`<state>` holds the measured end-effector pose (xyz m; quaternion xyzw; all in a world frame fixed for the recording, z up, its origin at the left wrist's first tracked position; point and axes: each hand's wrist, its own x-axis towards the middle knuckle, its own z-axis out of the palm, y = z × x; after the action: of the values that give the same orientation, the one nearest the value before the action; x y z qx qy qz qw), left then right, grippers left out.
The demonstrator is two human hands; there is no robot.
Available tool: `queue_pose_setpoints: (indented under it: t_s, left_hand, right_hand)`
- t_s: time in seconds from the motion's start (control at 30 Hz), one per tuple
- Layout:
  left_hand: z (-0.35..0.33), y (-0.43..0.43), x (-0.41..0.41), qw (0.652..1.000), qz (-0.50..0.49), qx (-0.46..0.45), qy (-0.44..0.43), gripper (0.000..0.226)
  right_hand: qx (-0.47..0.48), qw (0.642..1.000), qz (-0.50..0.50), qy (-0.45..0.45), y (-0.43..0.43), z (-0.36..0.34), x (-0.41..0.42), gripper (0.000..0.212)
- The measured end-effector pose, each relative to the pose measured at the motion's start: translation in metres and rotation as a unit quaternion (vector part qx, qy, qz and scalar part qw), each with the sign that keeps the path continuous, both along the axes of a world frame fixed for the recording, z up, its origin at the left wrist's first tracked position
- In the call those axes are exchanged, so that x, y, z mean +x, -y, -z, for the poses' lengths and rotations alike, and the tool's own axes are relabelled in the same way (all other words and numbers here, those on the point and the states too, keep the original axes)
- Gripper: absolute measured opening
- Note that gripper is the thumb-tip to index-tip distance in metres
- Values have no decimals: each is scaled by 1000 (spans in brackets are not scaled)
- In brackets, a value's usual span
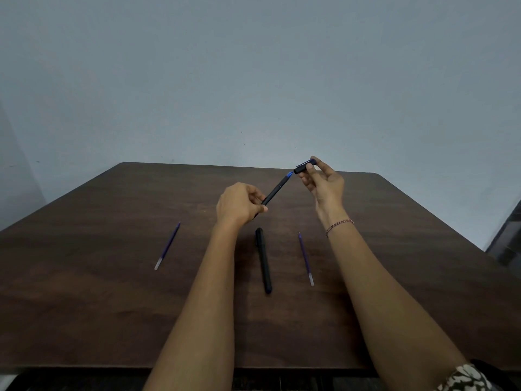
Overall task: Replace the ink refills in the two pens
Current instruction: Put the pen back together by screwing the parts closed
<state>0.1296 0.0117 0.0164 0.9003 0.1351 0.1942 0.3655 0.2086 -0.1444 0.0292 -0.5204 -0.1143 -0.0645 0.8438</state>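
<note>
- My left hand (239,206) is curled round the lower end of a black pen (275,190). The thumb lies along the barrel and the other fingers wrap under it, in a closed grip with no gap I can see.
- The pen slants up and to the right out of that fist, held above the table (112,306). Its blue tip (289,174) points toward my right hand (324,183).
- My right hand pinches the cap (304,166) between thumb and forefinger. The cap is black with a blue end and a clip along its top.
- The other fingers of my right hand are loosely bent below the cap, a little spread and touching nothing.
- The cap is off the pen. Its open mouth sits just beside the blue tip, with a small gap between them.
- A second pen (263,261), black and capped as far as I can tell, lies on the table between my forearms, running away from me.
- The left refill (167,245) lies slanted on the table, out to the left of my left arm, its pale end nearest me.
- The right refill (306,259) lies just left of my right forearm, near the second pen but apart from it, pale end also toward me.
- A thin bracelet (339,224) circles my right wrist.
- A patterned sleeve (465,379) shows at the bottom right.
</note>
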Motion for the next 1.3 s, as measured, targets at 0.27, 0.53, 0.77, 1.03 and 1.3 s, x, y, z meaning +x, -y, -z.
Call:
queue_pose_setpoints:
  t_s: [0.27, 0.53, 0.77, 1.03, 1.3]
  left_hand:
    - [-1, 1, 0, 1000, 11, 3, -1, 23]
    - [-1, 1, -2, 1000, -2, 15, 7, 22]
    - [-3, 2, -3, 999, -20, 18, 22, 19]
    - [-1, 3, -5, 997, -39, 14, 66, 23]
    - [-2, 9, -4, 997, -22, 52, 61, 23]
  right_hand:
    - [-48, 999, 5, 19, -6, 2, 0, 31]
    - [-116, 992, 8, 55, -10, 5, 1, 31]
    - [-173, 980, -30, 89, -20, 9, -3, 32]
    - [-274, 954, -36, 119, -31, 13, -14, 80]
    - [-248, 960, -56, 114, -33, 12, -15, 80]
